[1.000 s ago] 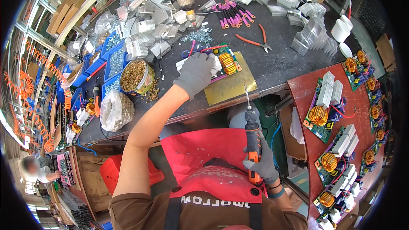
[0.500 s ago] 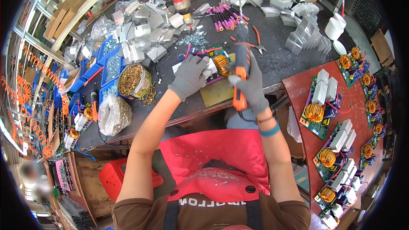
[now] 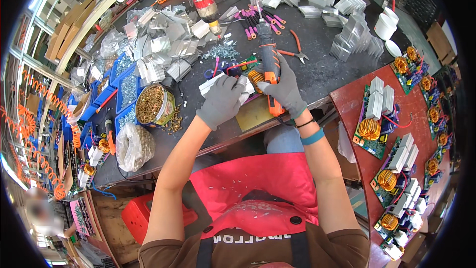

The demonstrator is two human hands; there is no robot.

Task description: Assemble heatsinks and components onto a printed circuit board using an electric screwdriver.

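The circuit board (image 3: 249, 67) lay beneath your left hand (image 3: 223, 100), its grip unclear; your right hand (image 3: 286, 90) clasped the drill (image 3: 269, 62) by the board's right end. Steadying seemed underway; next, the bit needed aiming.

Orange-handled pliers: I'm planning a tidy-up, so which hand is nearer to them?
Right. The right hand, gripping the drill, is just below the pliers in the view; the left hand is farther off, below and to their left.

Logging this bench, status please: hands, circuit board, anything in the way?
Left hand on silver heatsinks of circuit board. Right hand gripping orange-and-black power screwdriver, bit pointing away. Wound coil partly hidden by screwdriver.
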